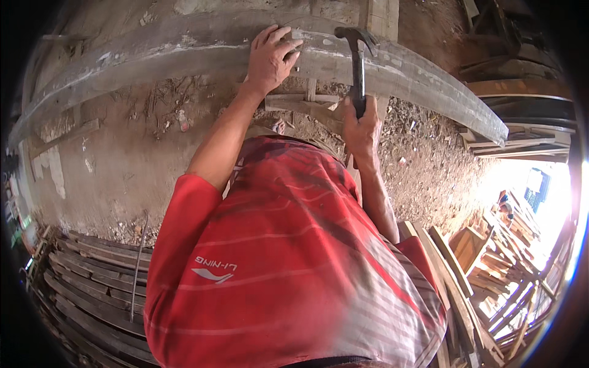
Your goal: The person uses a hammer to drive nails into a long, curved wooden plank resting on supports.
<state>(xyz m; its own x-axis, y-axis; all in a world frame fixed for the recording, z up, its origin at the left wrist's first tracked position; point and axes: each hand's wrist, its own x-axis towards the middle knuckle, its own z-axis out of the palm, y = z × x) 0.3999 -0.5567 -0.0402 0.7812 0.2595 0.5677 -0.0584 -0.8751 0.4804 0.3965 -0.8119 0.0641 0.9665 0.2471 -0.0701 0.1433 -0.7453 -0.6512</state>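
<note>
A long grey wooden beam (215, 56) runs across the upper part of the head view, bowed by the lens, with whitish streaks along it. On its near side rests my left hand (270, 61), fingers spread and bent over the wood, thumb apart; I see nothing held in it. My right hand (362, 122) is wrapped round the dark handle of a claw hammer (359, 70). The hammer stands with its head away from me, over the beam, to the right of my left hand. Whether the hammer head touches the wood I cannot tell.
Beneath the beam lie short wooden supports (307, 98) on a dirt floor (141, 172) with scattered chips. Stacked planks (92, 276) fill the lower left. Loose boards and offcuts (485, 264) are piled at the lower right, near bright light. More timber (521, 89) sits at the far right.
</note>
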